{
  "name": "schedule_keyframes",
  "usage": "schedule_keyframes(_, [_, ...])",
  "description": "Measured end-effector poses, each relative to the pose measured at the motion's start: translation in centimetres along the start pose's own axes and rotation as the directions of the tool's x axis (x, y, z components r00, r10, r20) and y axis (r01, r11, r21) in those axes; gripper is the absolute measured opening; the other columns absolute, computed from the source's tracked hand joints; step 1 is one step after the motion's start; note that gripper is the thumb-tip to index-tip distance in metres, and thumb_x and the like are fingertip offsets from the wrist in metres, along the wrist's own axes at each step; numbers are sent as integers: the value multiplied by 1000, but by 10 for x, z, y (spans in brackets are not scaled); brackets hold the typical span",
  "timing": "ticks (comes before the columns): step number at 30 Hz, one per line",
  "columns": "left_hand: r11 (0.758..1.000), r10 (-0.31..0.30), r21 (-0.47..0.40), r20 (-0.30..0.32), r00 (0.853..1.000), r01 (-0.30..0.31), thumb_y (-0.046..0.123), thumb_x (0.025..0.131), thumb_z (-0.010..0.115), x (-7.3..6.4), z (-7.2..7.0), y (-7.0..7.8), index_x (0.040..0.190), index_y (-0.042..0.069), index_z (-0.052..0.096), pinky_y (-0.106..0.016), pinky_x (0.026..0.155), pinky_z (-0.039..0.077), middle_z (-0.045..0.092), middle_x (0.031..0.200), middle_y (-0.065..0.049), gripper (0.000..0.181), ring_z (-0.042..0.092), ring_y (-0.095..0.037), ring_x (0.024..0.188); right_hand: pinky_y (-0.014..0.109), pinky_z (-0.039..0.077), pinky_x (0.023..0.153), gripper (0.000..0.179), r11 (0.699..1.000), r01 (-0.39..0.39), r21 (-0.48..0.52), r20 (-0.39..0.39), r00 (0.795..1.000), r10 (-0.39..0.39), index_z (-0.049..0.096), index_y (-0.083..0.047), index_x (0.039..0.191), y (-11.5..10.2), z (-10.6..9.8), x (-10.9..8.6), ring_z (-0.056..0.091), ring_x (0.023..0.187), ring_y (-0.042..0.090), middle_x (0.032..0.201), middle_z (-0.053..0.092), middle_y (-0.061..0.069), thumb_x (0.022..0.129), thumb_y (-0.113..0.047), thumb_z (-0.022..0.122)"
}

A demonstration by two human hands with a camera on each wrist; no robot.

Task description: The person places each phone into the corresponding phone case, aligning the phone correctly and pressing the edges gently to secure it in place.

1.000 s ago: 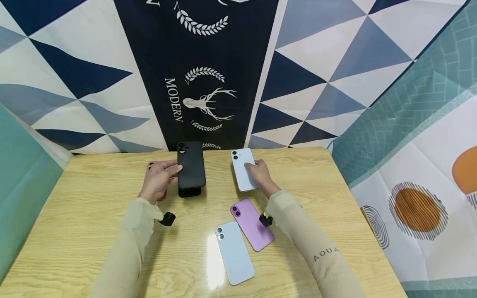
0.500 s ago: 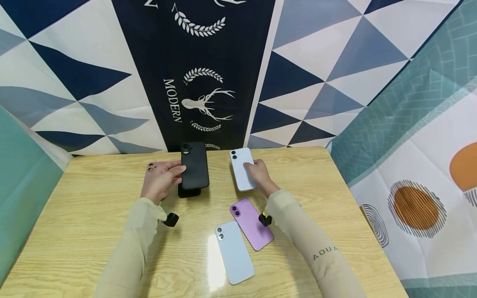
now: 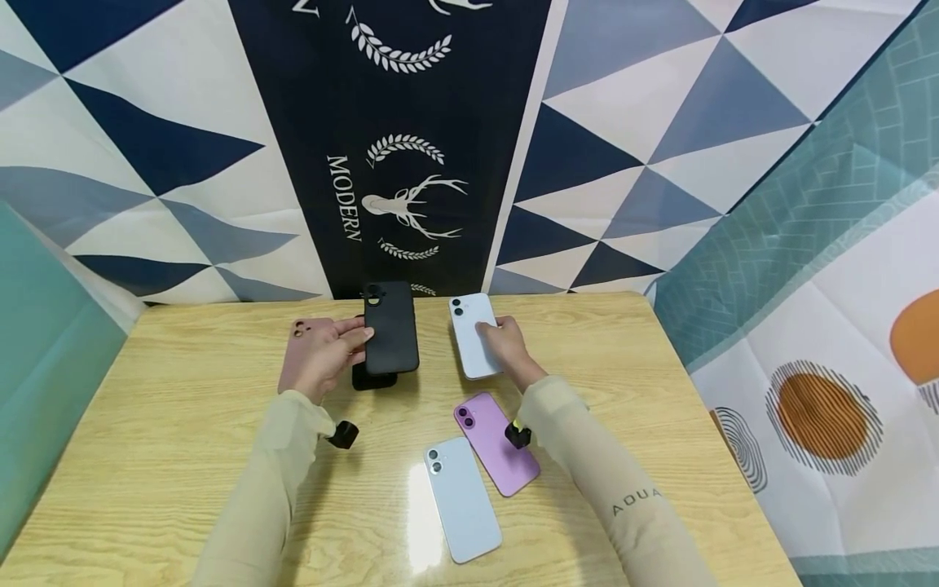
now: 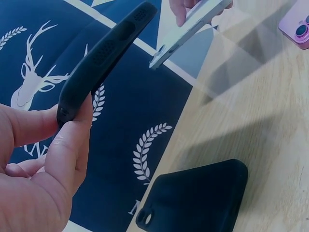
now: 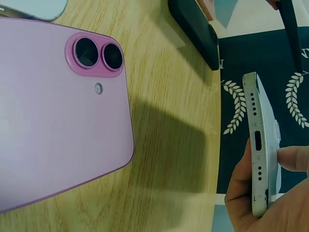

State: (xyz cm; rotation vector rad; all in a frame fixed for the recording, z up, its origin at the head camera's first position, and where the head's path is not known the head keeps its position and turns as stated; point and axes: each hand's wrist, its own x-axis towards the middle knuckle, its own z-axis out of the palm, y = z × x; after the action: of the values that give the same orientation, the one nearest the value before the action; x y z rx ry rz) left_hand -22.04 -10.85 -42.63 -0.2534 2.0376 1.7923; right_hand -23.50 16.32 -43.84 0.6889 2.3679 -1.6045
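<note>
My left hand (image 3: pixel 326 363) pinches a black phone case (image 3: pixel 392 334) by its left edge, thumb on one face and fingers on the other. The case is raised above the table, its camera cutout at the top left. Beneath it lies a second black phone case (image 4: pixel 198 195), mostly hidden in the head view. A dusty pink phone case (image 3: pixel 295 359) lies on the table partly under my left hand. My right hand (image 3: pixel 508 349) grips a white phone (image 3: pixel 471 342) by its right edge, also off the table; the charging port (image 5: pixel 257 140) shows in the right wrist view.
Nearer on the wooden table (image 3: pixel 169 456) lie a lilac phone (image 3: pixel 495 448) and a pale blue phone (image 3: pixel 462 501), side by side with cameras up. A patterned cloth (image 3: pixel 433 106) hangs behind the table's back edge. Each wrist carries a small black camera (image 3: pixel 342 434).
The left hand has moved right with the black phone case, uncovering more of the pink case below. The right hand and white phone have barely shifted.
</note>
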Motion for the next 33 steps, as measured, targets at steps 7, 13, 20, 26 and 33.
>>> schedule_keyframes(7, [995, 54, -81, 40, 998, -51, 22, 97, 51, 4, 5, -4, 145, 8, 33, -13, 73, 50, 36, 148, -10, 53, 44, -21, 124, 35, 51, 83, 46, 1000, 13, 4, 1, 1000, -13, 40, 2, 130, 0, 4, 1, 54, 98, 25, 120, 49, 18, 94, -24, 51])
schedule_keyframes(13, [993, 66, -103, 42, 997, -61, 21, 97, 52, 7, 12, -3, 144, 7, 34, -13, 74, 50, 38, 146, -13, 53, 51, -10, 105, 36, 51, 84, 46, 1000, 15, -3, -2, 1000, -15, 40, 2, 130, 0, 6, 3, 54, 100, 26, 120, 50, 18, 94, -24, 51])
schedule_keyframes(20, [989, 80, -130, 62, 995, -71, 17, 97, 50, 7, 21, -2, 144, 5, 33, -14, 75, 50, 40, 145, -14, 51, 49, -18, 118, 35, 51, 81, 45, 1000, 26, -6, -3, 1000, -26, 41, 3, 128, 1, 11, 2, 55, 97, 26, 119, 51, 19, 92, -22, 53])
schedule_keyframes(26, [987, 81, -142, 60, 995, -72, 17, 97, 50, 9, 27, -2, 144, 5, 34, -14, 75, 50, 40, 145, -13, 51, 45, -23, 125, 33, 52, 76, 44, 999, 41, -1, -2, 999, -41, 42, 3, 127, 0, 12, 1, 55, 93, 25, 117, 52, 19, 92, -22, 53])
schedule_keyframes(33, [987, 81, -142, 44, 996, -74, 18, 97, 52, 9, 34, -2, 142, 5, 36, -14, 73, 51, 42, 143, -13, 50, 49, -19, 117, 32, 52, 74, 44, 999, 42, -4, -5, 999, -42, 43, 3, 126, -2, 13, -3, 55, 91, 24, 116, 52, 19, 91, -22, 54])
